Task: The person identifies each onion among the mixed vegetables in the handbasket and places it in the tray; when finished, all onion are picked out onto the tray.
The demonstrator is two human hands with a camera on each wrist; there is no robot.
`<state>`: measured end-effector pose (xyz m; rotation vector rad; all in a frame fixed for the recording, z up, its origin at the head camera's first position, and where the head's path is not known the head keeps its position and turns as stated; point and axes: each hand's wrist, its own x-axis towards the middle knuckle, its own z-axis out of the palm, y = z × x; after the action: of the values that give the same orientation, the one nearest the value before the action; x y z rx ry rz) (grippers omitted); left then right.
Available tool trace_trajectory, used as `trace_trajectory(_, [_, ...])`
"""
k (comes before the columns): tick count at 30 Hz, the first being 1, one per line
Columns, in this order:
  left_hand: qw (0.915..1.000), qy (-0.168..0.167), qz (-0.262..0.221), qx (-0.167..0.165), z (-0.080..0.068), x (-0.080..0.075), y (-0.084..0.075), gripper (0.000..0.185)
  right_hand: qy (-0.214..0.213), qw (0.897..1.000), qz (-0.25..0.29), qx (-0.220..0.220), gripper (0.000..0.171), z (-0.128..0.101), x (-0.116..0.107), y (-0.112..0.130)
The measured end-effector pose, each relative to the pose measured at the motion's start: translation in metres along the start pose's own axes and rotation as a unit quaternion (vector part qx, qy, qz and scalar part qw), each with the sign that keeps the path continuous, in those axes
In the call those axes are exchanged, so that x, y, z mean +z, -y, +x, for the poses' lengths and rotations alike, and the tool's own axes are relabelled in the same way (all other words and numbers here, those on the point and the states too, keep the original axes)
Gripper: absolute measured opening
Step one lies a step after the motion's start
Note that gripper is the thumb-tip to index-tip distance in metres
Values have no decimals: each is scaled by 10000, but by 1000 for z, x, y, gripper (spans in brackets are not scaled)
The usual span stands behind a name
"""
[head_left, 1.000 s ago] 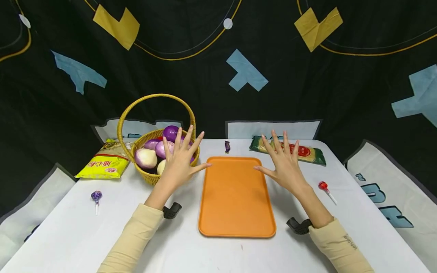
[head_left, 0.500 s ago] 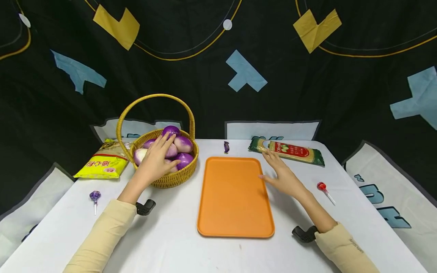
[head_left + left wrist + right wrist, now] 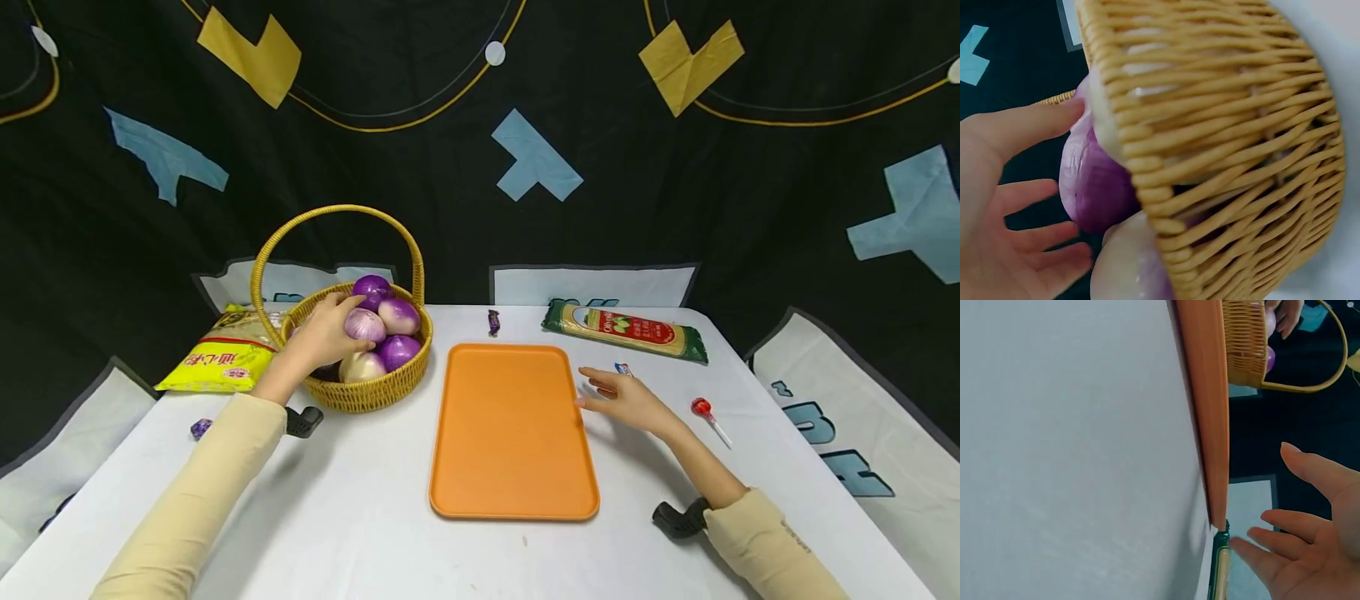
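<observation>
My left hand [image 3: 324, 335] reaches over the left side of a yellow wicker basket [image 3: 375, 393] holding several purple and white onions [image 3: 364, 326]. In the left wrist view the thumb of this hand [image 3: 997, 206] is right at a purple onion [image 3: 1100, 187], while the other fingers are spread loosely below, not closed round it. Over the right edge of an orange tray [image 3: 513, 433] hovers my right hand [image 3: 630, 404], fingers relaxed and holding nothing. The right wrist view shows its fingers loosely bent beside the tray's side wall [image 3: 1210, 412].
A yellow food bag [image 3: 225, 354] lies left of the basket. Behind the right hand are a green pasta packet [image 3: 626, 329] and a small blue-white wrapper [image 3: 622, 368]. A dark wrapped candy [image 3: 493, 322], a red lollipop [image 3: 701, 407] and a half-hidden purple lollipop [image 3: 201, 428] lie about.
My left hand has moved left from in front of the basket to over its onions. The right hand has dropped lower beside the tray, its spread fingers relaxing.
</observation>
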<state>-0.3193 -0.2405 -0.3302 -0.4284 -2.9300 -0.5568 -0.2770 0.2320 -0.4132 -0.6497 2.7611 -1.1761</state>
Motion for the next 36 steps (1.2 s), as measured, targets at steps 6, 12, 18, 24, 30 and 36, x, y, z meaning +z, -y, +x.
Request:
trace_trajectory(6, [9984,523,162,-112,6,-3,0,79,404,9983,371,187,60,5,1,-2])
trace_trajectory(12, [9986,511,144,10,8,-3,-1,67,531,9978,379,97,54,14,6,-2])
trace_trajectory(18, [9996,271,-80,11,4,-5,1,63,511,9980,372,72,57,15,9,-3])
trace_trajectory(24, [9999,-40,-93,43,-5,-9,-6,65,544,9985,-65,51,59,15,11,1])
trace_trajectory(30, [9985,-454,-290,-94,-15,-7,-24,71,585,9972,-470,6,59,16,10,6])
trace_trajectory(36, [9936,-955,-413,443,-18,8,-48,70,668,9953,-691,-143,60,18,7,5])
